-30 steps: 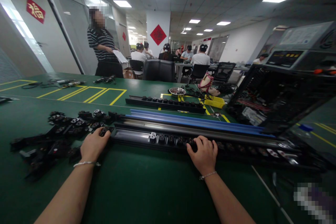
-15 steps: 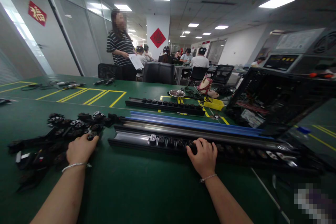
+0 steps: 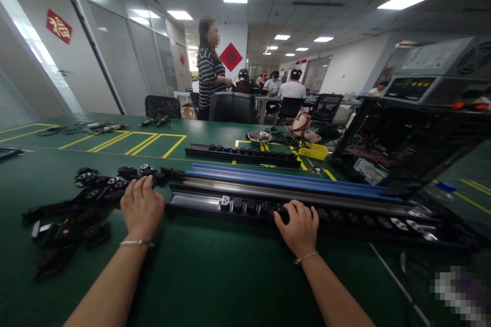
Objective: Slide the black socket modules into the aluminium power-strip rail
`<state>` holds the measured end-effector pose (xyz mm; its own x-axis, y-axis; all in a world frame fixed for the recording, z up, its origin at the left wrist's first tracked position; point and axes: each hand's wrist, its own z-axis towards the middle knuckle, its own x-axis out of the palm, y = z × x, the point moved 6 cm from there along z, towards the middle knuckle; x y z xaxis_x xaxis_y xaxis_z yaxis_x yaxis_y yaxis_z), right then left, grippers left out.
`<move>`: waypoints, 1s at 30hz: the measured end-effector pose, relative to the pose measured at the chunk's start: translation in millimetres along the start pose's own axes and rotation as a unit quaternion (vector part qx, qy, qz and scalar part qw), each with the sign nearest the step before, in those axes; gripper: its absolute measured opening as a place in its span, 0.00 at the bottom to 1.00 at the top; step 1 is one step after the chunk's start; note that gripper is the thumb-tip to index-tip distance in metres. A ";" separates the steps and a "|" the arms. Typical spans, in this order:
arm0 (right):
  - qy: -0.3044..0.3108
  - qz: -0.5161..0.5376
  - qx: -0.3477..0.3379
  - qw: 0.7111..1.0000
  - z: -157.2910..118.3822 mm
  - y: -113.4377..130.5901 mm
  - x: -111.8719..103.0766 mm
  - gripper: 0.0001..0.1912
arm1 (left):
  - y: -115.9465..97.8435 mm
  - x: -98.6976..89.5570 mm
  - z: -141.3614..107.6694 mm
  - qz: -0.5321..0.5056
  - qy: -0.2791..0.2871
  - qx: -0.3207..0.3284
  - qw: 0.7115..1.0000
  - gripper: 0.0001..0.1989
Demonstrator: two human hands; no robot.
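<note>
My right hand [image 3: 299, 227] is closed around a small black socket module [image 3: 283, 213] that sits in a long black metal rail [image 3: 197, 201]. Several more modules stand in a row in this rail on both sides of the hand. My left hand [image 3: 142, 208] is over the table at the rail's left end, its fingers curled and pointing forward. Whatever its fingertips hold is hidden behind the hand. Just left of it lies a pile of loose black modules [image 3: 92, 194] linked together.
Behind the rail lie a blue rail [image 3: 268, 180] and another black rail [image 3: 241, 155] with modules. A metal bowl [image 3: 259, 136] and a yellow tray [image 3: 313, 151] stand farther back. An open computer case [image 3: 406, 148] is at right. A person in stripes [image 3: 209, 76] stands beyond the table.
My left hand has moved right, from the module pile towards the rail's left end, its grip now hidden. My right hand stays put. The standing person has moved right.
</note>
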<state>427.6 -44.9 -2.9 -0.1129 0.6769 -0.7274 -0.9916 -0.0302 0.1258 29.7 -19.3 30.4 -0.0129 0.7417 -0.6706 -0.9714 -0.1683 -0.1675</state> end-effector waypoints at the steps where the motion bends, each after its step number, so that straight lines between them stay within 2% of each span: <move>1: 0.002 0.001 0.000 1.000 0.1 0.1 0.0 0.16 | -16.0 -2.2 -2.6 -0.015 0.010 0.030 0.999 0.26; 4: 0.009 0.001 0.001 1.000 0.5 0.2 0.1 0.15 | -63.8 -4.3 -16.1 -0.080 0.058 0.119 0.988 0.22; 7: 0.010 -0.002 0.003 1.000 0.9 -0.1 0.0 0.15 | -104.9 -3.3 -34.4 -0.131 0.107 0.176 0.970 0.19; 9: 0.011 -0.002 0.003 1.000 1.1 0.0 0.1 0.15 | -125.5 -1.1 -46.0 -0.149 0.131 0.197 0.960 0.18; 11: 0.015 -0.001 0.005 1.000 1.2 0.1 0.3 0.15 | -137.4 4.1 -54.6 -0.157 0.156 0.194 0.956 0.19; 14: 0.021 -0.003 0.009 1.000 1.2 0.4 0.4 0.16 | -142.5 13.9 -60.8 -0.157 0.185 0.170 0.955 0.22; 21: 0.027 0.009 0.015 0.999 0.4 0.5 0.8 0.16 | -144.1 23.1 -58.0 -0.116 0.199 0.114 0.966 0.24; 25: -0.008 0.027 0.008 1.000 -0.2 7.9 -13.0 0.17 | -149.3 24.4 -57.9 -0.086 0.209 0.088 0.970 0.22; 28: -0.012 0.088 -0.055 0.995 -6.0 38.6 -30.4 0.15 | -151.4 24.9 -58.3 -0.089 0.214 0.076 0.970 0.22; 30: 0.041 0.167 -0.135 0.976 -15.6 77.2 -37.7 0.11 | -151.6 25.3 -58.4 -0.094 0.217 0.070 0.969 0.21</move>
<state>354.2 -84.2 23.7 -0.4271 0.5342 -0.7295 -0.8774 -0.4399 0.1915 190.5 -12.9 -3.4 0.2379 0.4025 -0.8840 -0.9702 0.0553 -0.2359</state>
